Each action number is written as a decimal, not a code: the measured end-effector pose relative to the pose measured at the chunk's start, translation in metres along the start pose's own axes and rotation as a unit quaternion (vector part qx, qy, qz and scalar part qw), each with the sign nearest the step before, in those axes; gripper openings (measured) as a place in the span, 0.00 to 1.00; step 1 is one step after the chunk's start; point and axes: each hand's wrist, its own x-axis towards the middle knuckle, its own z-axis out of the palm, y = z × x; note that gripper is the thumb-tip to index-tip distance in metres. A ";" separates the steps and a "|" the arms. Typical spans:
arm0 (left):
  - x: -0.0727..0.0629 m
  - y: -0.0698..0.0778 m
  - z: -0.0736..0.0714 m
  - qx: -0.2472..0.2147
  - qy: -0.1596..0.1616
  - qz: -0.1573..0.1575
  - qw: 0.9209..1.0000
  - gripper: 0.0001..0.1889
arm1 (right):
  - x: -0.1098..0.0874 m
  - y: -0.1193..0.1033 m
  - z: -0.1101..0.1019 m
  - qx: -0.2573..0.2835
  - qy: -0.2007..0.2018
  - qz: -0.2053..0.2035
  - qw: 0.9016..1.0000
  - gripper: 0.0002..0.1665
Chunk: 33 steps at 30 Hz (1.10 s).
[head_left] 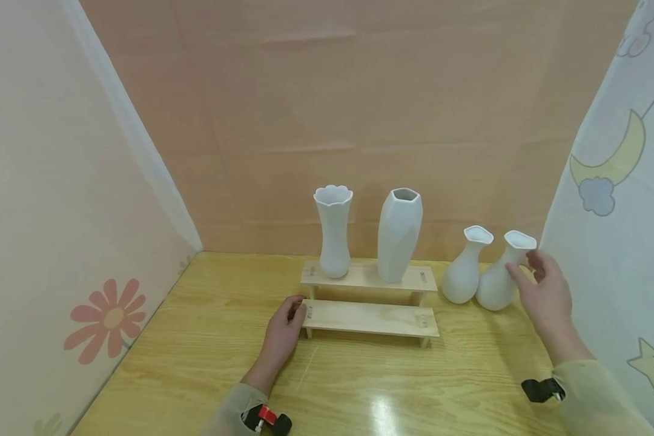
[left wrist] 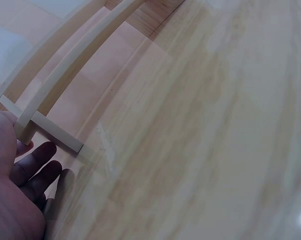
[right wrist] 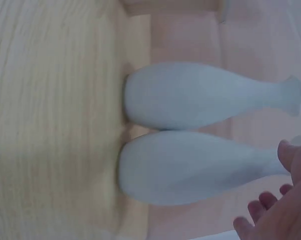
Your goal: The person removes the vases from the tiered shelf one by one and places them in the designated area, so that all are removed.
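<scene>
My left hand (head_left: 285,329) grips the left end of the lower step of a two-step wooden rack (head_left: 370,317), its thumb along the edge; in the left wrist view some fingers (left wrist: 36,162) hang beneath the board. My right hand (head_left: 547,297) is beside the neck of the outer white bottle-shaped vase (head_left: 496,287), thumb and fingers spread around it with a gap. A matching vase (head_left: 462,277) stands against it on the left. In the right wrist view the thumb (right wrist: 289,155) overlaps the outer vase's neck.
On the rack's upper step stand a white scalloped-rim vase (head_left: 335,236) and a white faceted vase (head_left: 400,236). The rack and the paired vases rest on a wood-grain table (head_left: 223,303). A plain cloth (head_left: 360,109) hangs behind, with patterned cloths at both sides.
</scene>
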 end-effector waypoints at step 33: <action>0.001 -0.003 0.001 0.001 0.002 0.005 1.000 0.19 | -0.060 -0.154 0.056 0.141 -0.127 -0.181 0.965 0.57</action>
